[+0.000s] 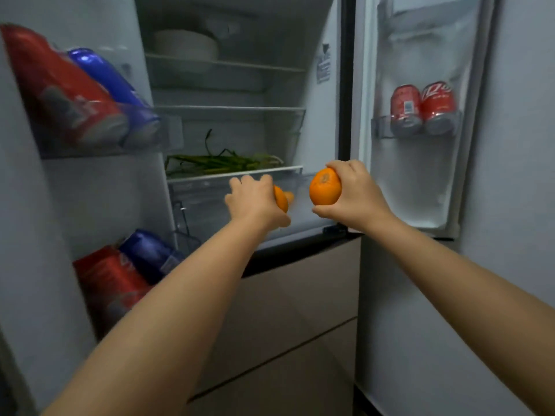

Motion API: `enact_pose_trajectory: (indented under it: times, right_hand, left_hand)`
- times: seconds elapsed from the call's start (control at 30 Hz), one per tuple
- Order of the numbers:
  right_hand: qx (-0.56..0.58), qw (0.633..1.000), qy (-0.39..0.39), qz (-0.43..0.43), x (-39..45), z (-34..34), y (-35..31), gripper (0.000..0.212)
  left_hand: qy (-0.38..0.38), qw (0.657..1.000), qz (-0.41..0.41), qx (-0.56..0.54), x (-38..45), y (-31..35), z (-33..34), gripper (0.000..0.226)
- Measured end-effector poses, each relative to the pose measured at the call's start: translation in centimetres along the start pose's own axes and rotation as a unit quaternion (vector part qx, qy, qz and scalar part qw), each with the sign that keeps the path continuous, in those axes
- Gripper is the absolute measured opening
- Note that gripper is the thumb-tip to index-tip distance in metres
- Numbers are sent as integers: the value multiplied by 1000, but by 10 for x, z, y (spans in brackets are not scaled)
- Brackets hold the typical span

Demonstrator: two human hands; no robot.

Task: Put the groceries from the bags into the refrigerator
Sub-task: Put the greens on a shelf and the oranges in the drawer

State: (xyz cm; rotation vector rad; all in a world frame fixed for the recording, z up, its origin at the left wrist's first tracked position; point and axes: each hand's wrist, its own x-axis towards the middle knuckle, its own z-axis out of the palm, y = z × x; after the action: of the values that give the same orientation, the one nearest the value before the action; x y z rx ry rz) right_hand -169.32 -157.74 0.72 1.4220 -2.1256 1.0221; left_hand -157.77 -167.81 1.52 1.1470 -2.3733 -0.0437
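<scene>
The refrigerator (300, 121) stands open in front of me, both doors swung wide. My right hand (356, 196) grips an orange (325, 187) in front of the lowest compartment's right end. My left hand (255, 202) holds a second orange (281, 199), mostly hidden behind its fingers, right at the clear drawer (204, 202) under the bottom shelf. A bit more orange colour (289, 196) shows just beyond the left hand; what it is cannot be told.
Green onions (222, 163) lie on the shelf above the drawer. A white bowl (186, 45) sits on the top shelf. Red and blue cans (90, 94) fill the left door bins, upper and lower (126, 271). Two red cans (422, 109) stand in the right door bin. Beige drawer fronts (300, 310) lie below.
</scene>
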Motion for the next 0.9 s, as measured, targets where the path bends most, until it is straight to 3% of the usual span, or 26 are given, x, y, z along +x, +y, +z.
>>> enact_pose_trajectory:
  times: [0.23, 0.43, 0.53, 0.63, 0.73, 0.77, 0.83, 0.9]
  right_hand:
    - [-12, 999, -41, -10, 153, 64, 39, 67]
    - [-77, 967, -186, -155, 273, 122, 47, 65]
    - [-89, 926, -298, -214, 318, 164, 38, 60]
    - [-154, 871, -401, -238, 346, 219, 23, 53]
    - [-207, 809, -475, -276, 359, 276, 18, 59]
    - [-211, 792, -490, -296, 359, 291, 18, 60]
    - [-204, 770, -500, -341, 358, 310, 19, 63]
    - [-192, 761, -490, -380, 358, 325, 19, 64]
  left_hand:
    - [21, 994, -71, 79, 146, -18, 5, 62]
    - [-57, 978, -150, 131, 241, -56, 24, 60]
    - [-123, 960, -168, 185, 286, -74, 38, 51]
    - [-278, 909, -186, 249, 325, -91, 62, 21]
    - [-378, 858, -145, 317, 350, -107, 92, 22]
    - [-392, 850, -132, 326, 355, -114, 102, 36]
    - [-412, 839, -126, 333, 358, -127, 116, 48]
    - [-432, 831, -128, 326, 361, -145, 124, 40]
